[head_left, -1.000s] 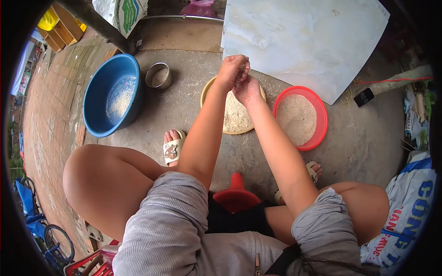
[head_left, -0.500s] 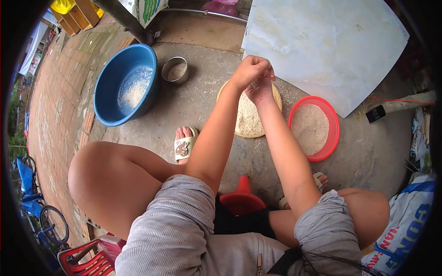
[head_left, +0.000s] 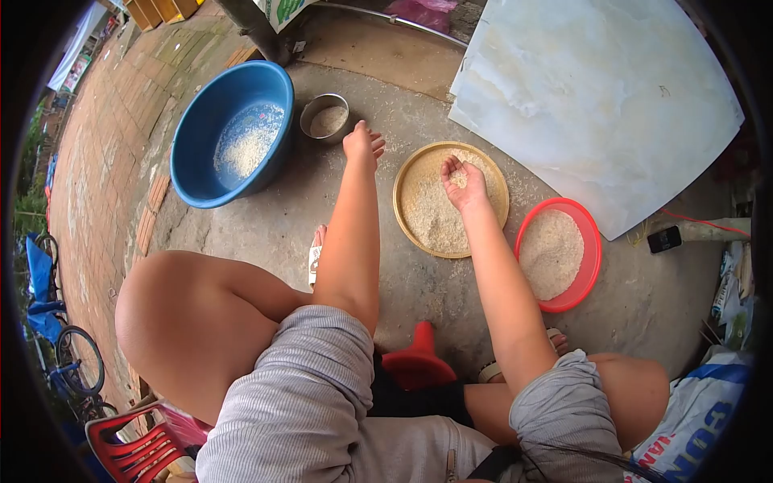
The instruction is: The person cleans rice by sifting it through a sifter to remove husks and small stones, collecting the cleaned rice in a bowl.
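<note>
My right hand [head_left: 465, 185], palm up with fingers curled into a cup, holds a small amount of rice grains [head_left: 459, 179]. Below it is a round, shallow woven tray [head_left: 400, 217] holding a heap of pale rice [head_left: 435, 216]. My left hand [head_left: 363, 146] is held out over the floor, just right of a small metal bowl [head_left: 344, 105]. Its fingers look loosely bent and apart, and I see nothing in them. To the right of the tray stands a red plastic basin [head_left: 594, 258] with more rice [head_left: 551, 251] in it.
A blue basin [head_left: 187, 181] with some white grains stands at left. A pale marbled sheet [head_left: 596, 105] lies at the upper right, with a black phone [head_left: 665, 239] beside it. A red plastic stool [head_left: 419, 358] is between my legs. Grains are scattered over the concrete floor.
My hands were together above the tray and have parted. The left has moved left toward the metal bowl; the right has lowered slightly, its cupped palm now visible. The view has shifted slightly.
</note>
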